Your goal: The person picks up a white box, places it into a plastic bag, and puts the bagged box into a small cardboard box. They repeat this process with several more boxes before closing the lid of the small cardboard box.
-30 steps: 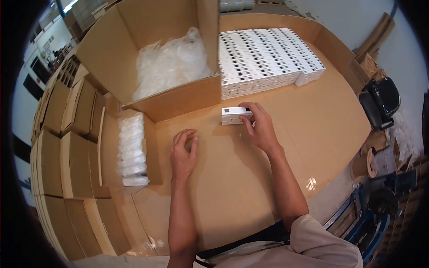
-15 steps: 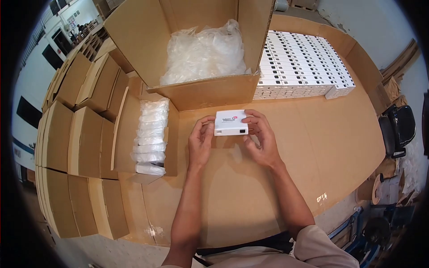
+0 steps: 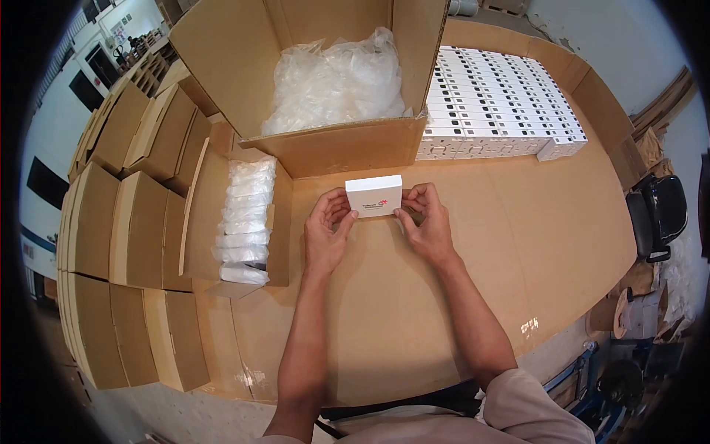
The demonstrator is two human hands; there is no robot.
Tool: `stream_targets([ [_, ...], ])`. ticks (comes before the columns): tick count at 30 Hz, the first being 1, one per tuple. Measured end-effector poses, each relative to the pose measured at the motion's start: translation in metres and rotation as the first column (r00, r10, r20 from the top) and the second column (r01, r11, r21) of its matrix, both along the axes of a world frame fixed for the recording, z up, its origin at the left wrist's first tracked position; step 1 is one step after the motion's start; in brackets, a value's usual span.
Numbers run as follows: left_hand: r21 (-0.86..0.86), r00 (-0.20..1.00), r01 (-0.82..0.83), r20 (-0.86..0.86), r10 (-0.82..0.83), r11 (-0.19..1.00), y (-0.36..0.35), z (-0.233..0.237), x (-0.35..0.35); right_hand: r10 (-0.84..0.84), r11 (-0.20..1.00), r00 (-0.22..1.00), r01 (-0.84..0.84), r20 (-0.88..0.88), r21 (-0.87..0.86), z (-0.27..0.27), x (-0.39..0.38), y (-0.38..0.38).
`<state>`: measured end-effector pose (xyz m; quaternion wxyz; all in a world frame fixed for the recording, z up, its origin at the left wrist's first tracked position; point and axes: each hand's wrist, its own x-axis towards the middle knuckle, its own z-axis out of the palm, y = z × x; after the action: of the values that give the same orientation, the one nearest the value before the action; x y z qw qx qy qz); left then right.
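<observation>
Between my two hands is a small white box [image 3: 373,197], a flat square unit with dark printing and a red mark on the side toward me. My left hand [image 3: 330,228] grips its left edge, with the thumb on the lower corner. On the opposite edge, my right hand [image 3: 424,222] pinches it with thumb and fingers. The box is tilted, so its plain top edge shows above the printed side. To the left of my hands stands an open cardboard carton [image 3: 279,244] with a row of plastic-wrapped items [image 3: 248,213] in it.
A large open cardboard box [image 3: 340,152] holding clear plastic bags [image 3: 333,81] stands at the back. Behind right, rows of similar white units [image 3: 503,100] are stacked on the cardboard-covered table [image 3: 518,244]. Closed brown cartons [image 3: 137,229] pile up at the left; a black chair [image 3: 658,214] is at right.
The white box has been turned in my hands: its port-bearing edge faced me before, and now the printed side faces me and a plain edge is up. Both hands still hold it.
</observation>
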<state>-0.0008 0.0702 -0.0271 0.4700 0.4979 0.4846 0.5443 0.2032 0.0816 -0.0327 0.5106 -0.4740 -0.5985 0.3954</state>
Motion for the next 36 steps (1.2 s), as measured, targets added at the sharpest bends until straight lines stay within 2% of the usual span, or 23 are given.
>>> stream_targets([
  [7, 0.013, 0.997, -0.005, -0.077, 0.006, 1.000, -0.001, -0.003, -0.001, 0.029, 1.000, 0.999, -0.029, 0.037, 0.009, 0.002, 0.001, 0.000],
  [13, 0.034, 0.990, 0.016, -0.142, -0.011, 0.999, -0.002, -0.004, -0.002, 0.036, 0.998, 0.998, -0.033, 0.057, -0.053, 0.007, 0.001, -0.002],
  [19, 0.047, 0.990, -0.001, -0.138, 0.007, 0.999, -0.002, -0.005, -0.001, 0.028, 0.999, 0.990, -0.023, 0.140, -0.032, 0.008, 0.003, -0.002],
  [25, 0.052, 0.991, -0.016, -0.132, 0.023, 0.999, -0.004, -0.001, 0.000, 0.052, 0.999, 0.988, -0.049, 0.146, -0.023, 0.009, 0.005, -0.002],
  [28, 0.191, 0.984, -0.162, -0.037, 0.172, 0.968, -0.011, 0.015, 0.011, 0.086, 0.987, 0.987, -0.103, 0.133, 0.127, 0.013, 0.007, -0.003],
  [31, 0.361, 0.938, -0.248, -0.141, 0.316, 0.899, -0.015, 0.016, 0.004, 0.091, 0.995, 0.995, -0.089, -0.031, 0.039, 0.000, 0.012, 0.000],
  [34, 0.448, 0.873, -0.332, -0.188, 0.450, 0.830, -0.016, 0.028, 0.006, 0.049, 0.999, 0.998, -0.049, -0.030, 0.010, -0.012, 0.012, 0.002],
  [36, 0.540, 0.847, -0.279, -0.252, 0.469, 0.794, -0.004, 0.056, 0.011, 0.034, 0.999, 0.996, -0.035, -0.082, -0.008, -0.015, 0.013, 0.002],
])
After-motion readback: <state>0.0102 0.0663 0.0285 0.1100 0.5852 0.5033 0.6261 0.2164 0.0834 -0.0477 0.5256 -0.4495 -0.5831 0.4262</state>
